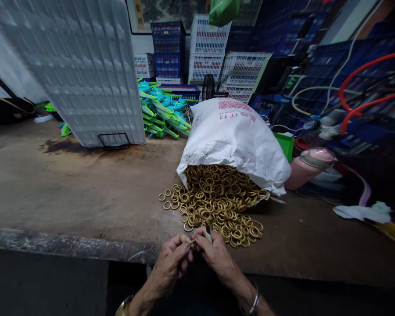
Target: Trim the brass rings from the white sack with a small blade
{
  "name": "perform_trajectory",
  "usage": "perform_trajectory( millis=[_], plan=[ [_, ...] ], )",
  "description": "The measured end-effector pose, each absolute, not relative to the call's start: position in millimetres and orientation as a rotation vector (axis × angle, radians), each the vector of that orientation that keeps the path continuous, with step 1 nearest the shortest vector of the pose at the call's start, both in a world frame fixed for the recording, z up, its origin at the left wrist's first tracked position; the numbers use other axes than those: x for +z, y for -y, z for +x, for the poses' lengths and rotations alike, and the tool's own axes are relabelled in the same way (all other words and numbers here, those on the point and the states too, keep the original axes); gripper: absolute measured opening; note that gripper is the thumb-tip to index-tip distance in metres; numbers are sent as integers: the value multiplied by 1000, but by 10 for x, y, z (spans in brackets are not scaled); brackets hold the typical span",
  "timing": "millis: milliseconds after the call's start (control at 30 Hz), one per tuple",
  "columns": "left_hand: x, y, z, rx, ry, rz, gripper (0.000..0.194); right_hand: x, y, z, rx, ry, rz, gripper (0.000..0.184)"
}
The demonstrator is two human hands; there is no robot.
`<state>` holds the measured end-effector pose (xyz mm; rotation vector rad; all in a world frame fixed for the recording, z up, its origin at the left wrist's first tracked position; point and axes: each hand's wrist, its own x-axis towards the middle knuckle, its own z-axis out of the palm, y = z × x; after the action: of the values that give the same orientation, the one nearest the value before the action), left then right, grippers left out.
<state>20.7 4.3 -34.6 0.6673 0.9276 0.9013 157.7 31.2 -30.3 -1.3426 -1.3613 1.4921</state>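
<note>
My left hand (175,256) pinches a gold-coloured ring (192,241) at the front edge of the table. My right hand (217,254) meets it there, its fingers closed around a small tool with a pale handle and a dark pointed tip (207,229), which looks like a knife. Whether the right fingers also touch the ring is hard to make out. Just beyond both hands lies a loose heap of gold-coloured rings (213,210). They spill from the mouth of a white woven sack (230,136) with red printing, lying on its side.
A tall stack of clear plastic trays (102,79) stands at the left on the wooden table (85,188). Green and blue plastic parts (164,109) are piled behind. To the right are a pink bottle (309,166), a crumpled tissue (364,212) and red hoses (345,94). Crates (206,39) rise at the back.
</note>
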Motion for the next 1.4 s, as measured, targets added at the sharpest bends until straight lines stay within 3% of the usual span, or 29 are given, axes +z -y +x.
perform_trajectory(
  millis=[267,467,833,1033,1200,1400],
  plan=[
    [-348,-55,174,958,-930,682,31,-362,-197,1614,973,1952,-1468,18],
    [-353,-60,192,978,-960,771,35,-368,-159,1606,799,2166,-1486,34],
    [-426,-65,194,1005,-988,856,33,-460,-102,1623,606,2225,-1568,38],
    [-334,-28,189,1023,-1005,960,34,-407,-134,1586,691,2243,-1640,39],
    [-193,47,176,965,-921,972,34,-382,-209,1729,653,2175,-1773,28],
    [-257,-22,104,941,-931,589,31,-446,-182,1994,675,1902,-1717,19]
  ],
)
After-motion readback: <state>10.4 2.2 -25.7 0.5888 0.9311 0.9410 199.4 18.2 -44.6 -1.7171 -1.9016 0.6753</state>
